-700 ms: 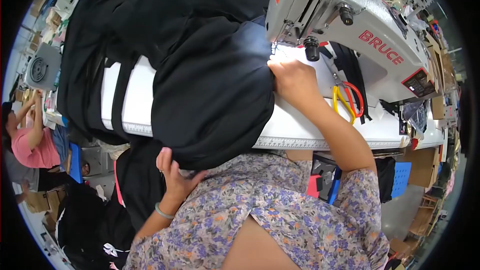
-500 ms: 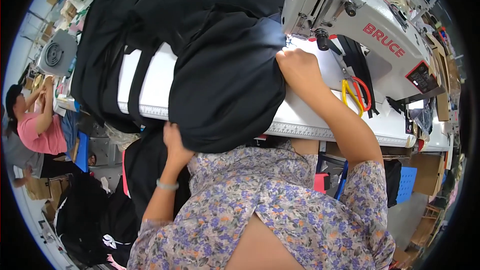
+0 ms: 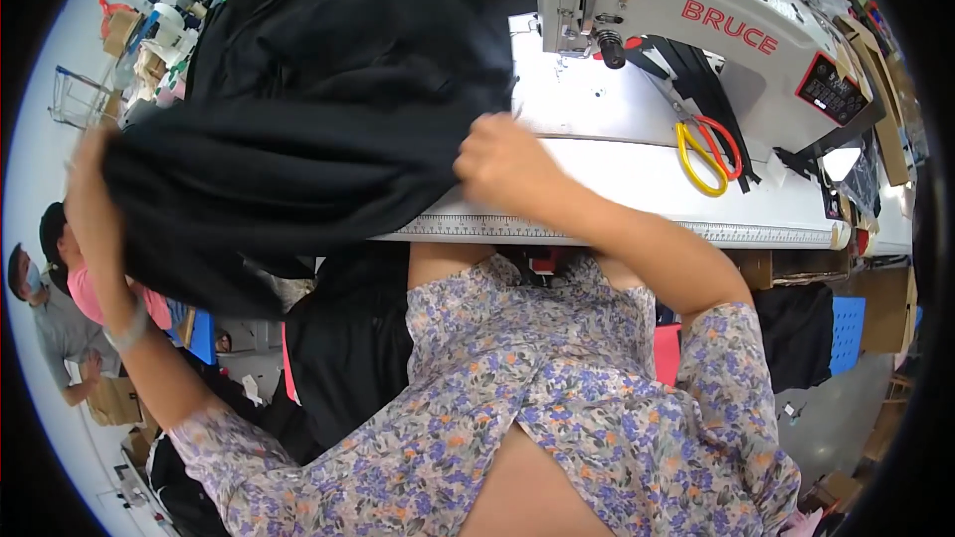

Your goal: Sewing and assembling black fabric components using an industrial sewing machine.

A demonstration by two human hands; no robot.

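A large black garment (image 3: 298, 154) lies bunched over the left part of the sewing table, its near part stretched between my two hands and hanging past the table's front edge. My left hand (image 3: 96, 184), smeared by motion, grips the cloth at its far left end. At the garment's right end my right hand (image 3: 507, 164) is closed on the edge, in front of the sewing machine (image 3: 696, 15). The cloth is apart from the needle area, where the bare machine plate (image 3: 572, 94) shows.
Scissors (image 3: 708, 154) with red and yellow handles lie right of my right hand, beside black strips (image 3: 711, 99). A ruler strip (image 3: 517, 227) runs along the table's front edge. More black cloth (image 3: 348, 323) hangs below. Two people (image 3: 70, 278) are at the far left.
The garment has come away from the needle area toward the left. My left hand has swung up and out to the left with the cloth; my right hand has moved left and nearer me.
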